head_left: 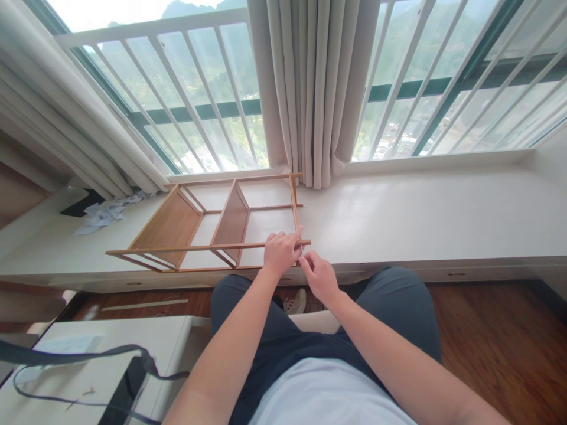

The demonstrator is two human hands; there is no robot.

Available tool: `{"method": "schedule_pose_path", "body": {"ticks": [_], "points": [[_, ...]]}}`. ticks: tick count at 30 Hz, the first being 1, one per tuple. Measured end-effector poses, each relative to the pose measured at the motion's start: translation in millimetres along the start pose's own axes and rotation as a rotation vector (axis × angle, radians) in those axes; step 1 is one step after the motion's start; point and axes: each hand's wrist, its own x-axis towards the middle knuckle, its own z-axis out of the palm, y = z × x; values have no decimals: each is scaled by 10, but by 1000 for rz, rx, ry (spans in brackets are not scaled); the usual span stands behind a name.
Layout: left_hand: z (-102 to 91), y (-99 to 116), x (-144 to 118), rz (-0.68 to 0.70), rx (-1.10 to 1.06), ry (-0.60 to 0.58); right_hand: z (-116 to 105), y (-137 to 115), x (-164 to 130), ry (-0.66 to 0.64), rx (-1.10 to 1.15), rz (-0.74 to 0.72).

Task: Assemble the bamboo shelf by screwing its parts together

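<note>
A brown wooden shelf rack (230, 213) lies on its side on the white window ledge, its slim posts running left to right and two panels standing across it. My left hand (280, 255) is closed around the right end of the near post, close to a corner joint. Just to its right, my right hand (321, 276) pinches a thin, pale metal piece (302, 250) against that post end. The piece is mostly covered by my fingers, so its exact kind does not show.
White papers (104, 213) and a dark flat object (82, 202) lie at the ledge's left end. Grey curtains (310, 88) hang behind the rack, before barred windows. At lower left stands a white table (172, 336) with a black strap (110, 352). My knees are against the ledge front.
</note>
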Motion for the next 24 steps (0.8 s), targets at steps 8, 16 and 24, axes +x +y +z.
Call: {"method": "schedule_pose_path", "body": {"ticks": [8, 16, 24], "points": [[-28, 10, 0, -3, 1, -8, 80, 47, -13, -35, 399, 108], [-29, 15, 1, -2, 7, 12, 194, 59, 11, -127, 892, 324], [-38, 24, 3, -2, 26, 14, 219, 49, -5, -191, 1181, 432]]}}
